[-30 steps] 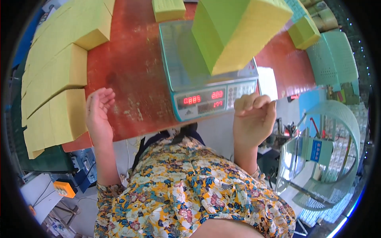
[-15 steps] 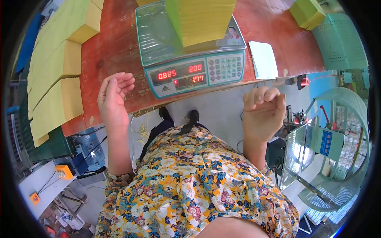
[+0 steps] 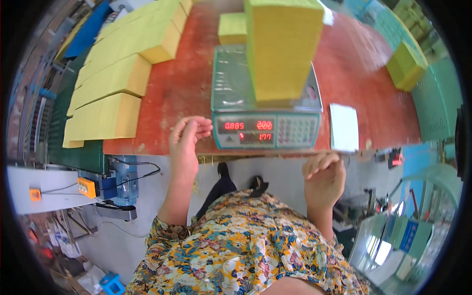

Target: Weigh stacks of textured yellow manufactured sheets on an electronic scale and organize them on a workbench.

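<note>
One big red table (image 3: 182, 83) takes up most of my view, and along its left side sit rows of yellow paper blocks (image 3: 105, 115), packed edge to edge, I guess to save room and prop each other up. The digital scale (image 3: 228, 81) is by the front edge, panel facing me, which probably makes it easy to read. On its platform, right of centre, stands a tall yellow paper block (image 3: 280, 54), on end, so the scale seems to bear it, no hands needed. There's a loose yellow block (image 3: 406, 66) far right and a low yellow block (image 3: 232, 28) behind the scale. White paper (image 3: 344, 127) lies just right of the scale, maybe to be within reach. My left hand (image 3: 191, 140) is empty, fingers half bent, just beside the scale's front corner; can't tell if they touch. My right hand (image 3: 324, 177) is loosely curled near the table edge, nothing visible in it. Smallest bit: the lit red display (image 3: 249, 131).
</note>
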`<state>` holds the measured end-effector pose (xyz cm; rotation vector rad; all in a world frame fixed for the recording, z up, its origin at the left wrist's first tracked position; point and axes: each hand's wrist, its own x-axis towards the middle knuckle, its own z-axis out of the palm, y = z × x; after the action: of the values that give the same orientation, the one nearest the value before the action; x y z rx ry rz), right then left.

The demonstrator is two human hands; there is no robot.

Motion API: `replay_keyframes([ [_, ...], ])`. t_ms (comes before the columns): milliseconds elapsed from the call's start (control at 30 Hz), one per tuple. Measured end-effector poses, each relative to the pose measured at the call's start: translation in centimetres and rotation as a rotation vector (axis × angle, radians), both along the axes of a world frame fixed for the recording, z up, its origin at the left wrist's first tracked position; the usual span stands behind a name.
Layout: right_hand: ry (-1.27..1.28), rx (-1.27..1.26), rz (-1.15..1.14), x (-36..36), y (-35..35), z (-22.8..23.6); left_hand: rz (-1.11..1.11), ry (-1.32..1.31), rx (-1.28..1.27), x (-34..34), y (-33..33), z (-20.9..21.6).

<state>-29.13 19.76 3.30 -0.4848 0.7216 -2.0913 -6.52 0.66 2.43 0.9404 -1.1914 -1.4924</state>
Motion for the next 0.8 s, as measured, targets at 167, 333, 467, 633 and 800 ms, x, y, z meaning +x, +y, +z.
replay_keyframes([
  [167,0.149,0.118,0.349,3.9,-4.8,-0.7,-0.022,-0.060,-0.092,0.3,-4.6,0.7],
  [333,0.349,0.146,0.463,6.8,-11.4,0.0,-0.100,-0.144,-0.188,-1.9,-14.6,1.4],
  [467,0.300,0.183,0.489,8.6,-15.3,0.0,-0.109,-0.549,-0.615,-6.8,-24.8,-0.1],
  [633,0.378,0.284,0.352,10.0,-16.8,-0.3,-0.357,-0.775,-1.105,-14.3,-33.6,-3.4],
  [800,0.227,0.398,0.177,11.2,-15.7,-1.3,-0.442,-0.893,-1.212,-17.7,-37.7,-6.2],
])
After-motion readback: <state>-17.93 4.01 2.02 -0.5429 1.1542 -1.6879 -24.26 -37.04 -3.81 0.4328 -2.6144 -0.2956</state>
